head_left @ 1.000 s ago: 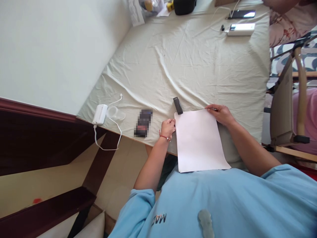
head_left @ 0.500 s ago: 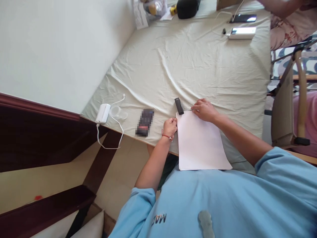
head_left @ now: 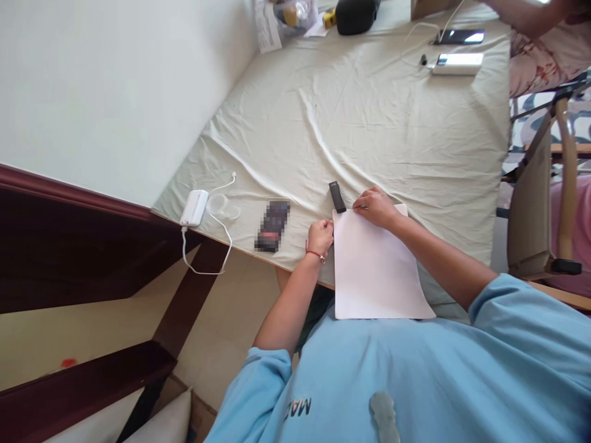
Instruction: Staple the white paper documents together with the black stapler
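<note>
A white sheet of paper lies at the near edge of the cloth-covered table and hangs over it toward my body. My left hand is curled closed against the sheet's left edge near its far corner, and a red thread circles that wrist. My right hand rests on the sheet's far edge with the fingers pinched together on the paper. A small black rectangular object lies on the cloth just beyond the sheet's far left corner, a little left of my right hand.
A dark blurred-out object, a clear plastic cup and a white charger with cable lie at the table's left end. At the far end are a phone, a white power bank, a black pouch and another person's arm. A chair stands to the right.
My right hand has slid left along the sheet's far edge, from its right corner to near the black object. My left hand has stayed at the left edge.
</note>
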The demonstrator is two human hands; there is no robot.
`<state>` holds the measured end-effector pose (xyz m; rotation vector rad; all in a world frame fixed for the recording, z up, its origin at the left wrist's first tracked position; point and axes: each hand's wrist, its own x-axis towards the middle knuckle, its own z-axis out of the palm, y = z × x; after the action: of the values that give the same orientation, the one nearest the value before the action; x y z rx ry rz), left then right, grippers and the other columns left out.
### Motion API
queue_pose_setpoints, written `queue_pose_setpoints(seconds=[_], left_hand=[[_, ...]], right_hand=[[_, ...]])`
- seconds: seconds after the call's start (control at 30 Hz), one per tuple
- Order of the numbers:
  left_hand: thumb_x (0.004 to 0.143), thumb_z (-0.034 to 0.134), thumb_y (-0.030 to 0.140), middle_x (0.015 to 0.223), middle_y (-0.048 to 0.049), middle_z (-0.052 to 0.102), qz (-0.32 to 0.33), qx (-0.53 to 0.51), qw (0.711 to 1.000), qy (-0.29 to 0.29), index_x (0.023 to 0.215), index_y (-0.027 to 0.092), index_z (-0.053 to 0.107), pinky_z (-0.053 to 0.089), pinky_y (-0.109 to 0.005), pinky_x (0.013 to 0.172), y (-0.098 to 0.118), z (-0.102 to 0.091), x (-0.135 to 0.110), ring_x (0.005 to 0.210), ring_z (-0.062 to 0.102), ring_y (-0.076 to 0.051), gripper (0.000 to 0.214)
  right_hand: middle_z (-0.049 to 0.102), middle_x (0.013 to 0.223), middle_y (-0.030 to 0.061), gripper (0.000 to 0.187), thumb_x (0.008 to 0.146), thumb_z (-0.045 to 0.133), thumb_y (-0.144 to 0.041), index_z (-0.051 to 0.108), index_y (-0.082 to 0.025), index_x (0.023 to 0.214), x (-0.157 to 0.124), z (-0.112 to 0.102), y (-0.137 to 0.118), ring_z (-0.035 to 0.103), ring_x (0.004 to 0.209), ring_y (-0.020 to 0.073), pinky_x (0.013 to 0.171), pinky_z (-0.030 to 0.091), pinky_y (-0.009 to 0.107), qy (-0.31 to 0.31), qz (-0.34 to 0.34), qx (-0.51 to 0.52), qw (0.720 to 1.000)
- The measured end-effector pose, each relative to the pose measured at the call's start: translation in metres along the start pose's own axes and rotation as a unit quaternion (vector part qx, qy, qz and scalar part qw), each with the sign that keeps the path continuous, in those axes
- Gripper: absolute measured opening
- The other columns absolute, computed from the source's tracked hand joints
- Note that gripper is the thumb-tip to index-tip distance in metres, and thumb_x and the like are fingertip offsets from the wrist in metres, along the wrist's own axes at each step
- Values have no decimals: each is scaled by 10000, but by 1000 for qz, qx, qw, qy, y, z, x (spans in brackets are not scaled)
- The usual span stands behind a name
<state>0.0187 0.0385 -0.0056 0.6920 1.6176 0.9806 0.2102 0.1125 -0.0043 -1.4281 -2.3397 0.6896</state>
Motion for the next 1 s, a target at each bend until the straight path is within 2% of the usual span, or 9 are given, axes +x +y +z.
queue_pose_setpoints(seconds=[0.13,0.3,0.5,0.63,0.7,0.8,0.9,1.0], left_hand=[[917,612,190,493,75,418,11,-1,1000,6,629,180,547,197,-222,448,-2,-1,1,430,292,-66,296],[949,643,307,484,73,378,25,-3,1000,-1,594,196,482,179,-234,445,-5,-4,0,429,294,-67,405],[849,697,184,508,74,463,18,-4,1000,5,651,148,613,215,-212,480,-4,-4,1,480,325,-59,219],[825,682,167,476,86,392,-16,-18,1000,12,630,154,598,193,-219,473,3,0,0,447,294,-58,213],[801,687,157,472,89,376,-32,-24,999,14,624,153,598,191,-218,471,7,4,-1,436,291,-57,199],[790,677,147,467,87,376,-44,-29,998,21,623,154,599,188,-216,463,10,12,-3,430,289,-59,185],[787,670,143,464,84,383,-45,-31,998,31,628,154,605,182,-216,458,11,17,-4,430,287,-58,172],[758,701,147,466,89,369,-46,-30,998,38,613,154,599,186,-215,460,11,19,-4,430,288,-52,177]], right_hand=[[783,1054,119,277,917,608,-269,869,-218,998,-1,2,-3,562,1134,345,1004,428,450,4,4,-12,1000],[777,1053,129,267,925,608,-263,862,-211,985,-1,3,-6,556,1146,346,996,422,464,3,14,-20,1000],[779,1066,129,264,925,623,-252,848,-190,1048,-1,4,-5,576,1152,360,1034,460,492,5,21,-12,1000],[784,1064,127,347,939,605,-239,804,-181,1218,-4,7,-3,597,1157,358,1058,502,512,64,10,26,998],[780,1119,130,395,952,594,-249,765,-189,1303,-8,9,-3,599,1206,354,1073,513,526,104,-14,47,993],[736,1334,126,457,973,574,-256,700,-197,1408,-14,9,-5,583,1328,339,1146,482,544,134,-73,53,987],[651,1502,106,468,1009,524,-247,660,-197,1454,-20,10,-9,525,1463,304,1226,416,533,112,-127,36,985],[579,1586,94,502,1019,490,-208,613,-197,1506,-23,13,-14,452,1545,284,1274,338,560,76,-144,8,987]])
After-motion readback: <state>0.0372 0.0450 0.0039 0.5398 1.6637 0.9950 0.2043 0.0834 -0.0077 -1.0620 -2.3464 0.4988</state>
